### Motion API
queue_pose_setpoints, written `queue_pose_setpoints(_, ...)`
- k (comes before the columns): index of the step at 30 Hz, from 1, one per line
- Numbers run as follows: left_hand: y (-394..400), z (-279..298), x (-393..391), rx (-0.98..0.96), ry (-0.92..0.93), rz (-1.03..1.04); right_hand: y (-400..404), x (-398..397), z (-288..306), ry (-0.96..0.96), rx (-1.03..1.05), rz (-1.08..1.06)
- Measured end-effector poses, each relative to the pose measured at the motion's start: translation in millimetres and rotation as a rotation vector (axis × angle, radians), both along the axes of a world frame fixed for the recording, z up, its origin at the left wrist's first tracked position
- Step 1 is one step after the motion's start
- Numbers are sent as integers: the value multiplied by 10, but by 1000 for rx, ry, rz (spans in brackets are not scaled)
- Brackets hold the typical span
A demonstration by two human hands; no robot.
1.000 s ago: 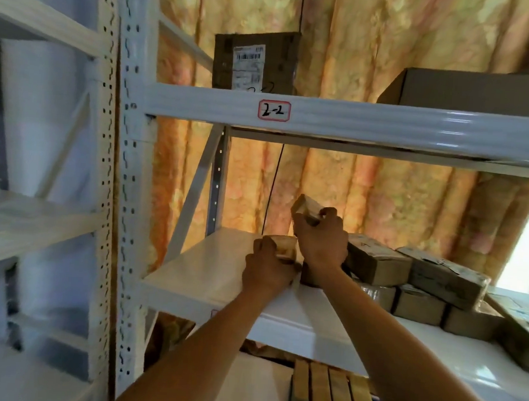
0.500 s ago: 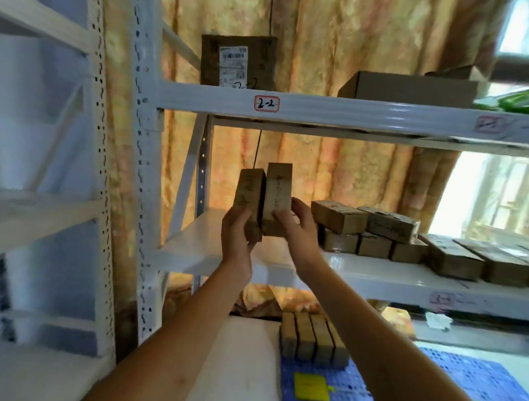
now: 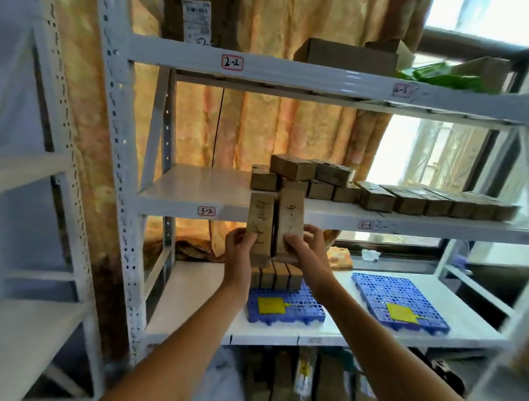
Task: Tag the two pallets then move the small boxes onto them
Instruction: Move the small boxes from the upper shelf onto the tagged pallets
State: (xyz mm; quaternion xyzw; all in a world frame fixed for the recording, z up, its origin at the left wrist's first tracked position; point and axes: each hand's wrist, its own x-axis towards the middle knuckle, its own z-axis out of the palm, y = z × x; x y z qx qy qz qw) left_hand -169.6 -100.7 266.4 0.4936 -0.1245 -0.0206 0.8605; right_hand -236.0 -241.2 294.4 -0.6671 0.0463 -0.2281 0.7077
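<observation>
Open blue grid on the near half of the left pallet (image 3: 284, 308) around its yellow tag (image 3: 270, 305), far edge blocked by a row of upright boxes (image 3: 275, 278); right pallet (image 3: 398, 297) bare apart from its tag.

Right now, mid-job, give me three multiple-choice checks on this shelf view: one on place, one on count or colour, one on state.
1. Where do the boxes already moved stand?
A. on the left pallet
B. on the right pallet
C. on the floor

2. What colour are the tags on the pallets?
A. red
B. yellow
C. white

3. What is the left hand doing?
A. hanging free
B. pressing the shelf
C. gripping a small box

Answers:
1 A: a row of boxes stands at the back of the left pallet; the right pallet carries only its tag.
2 B: each tag is yellow.
3 C: the left hand grips a small box, the right hand another.
</observation>
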Motion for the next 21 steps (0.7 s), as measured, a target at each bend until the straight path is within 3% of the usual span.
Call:
queue_pose_setpoints(7, -608, -494, -238, 144, 131, -19, -764, -218, -507, 221, -48, 8)
queue_pose_setpoints(13, -1123, -1058, -293, 251, 313, -12, -1348, -294, -1087, 384, 32, 32)
queue_pose_setpoints(21, -1251, -1619, 74, 149, 502, 104, -1928, 17, -2015, 573, 137, -127)
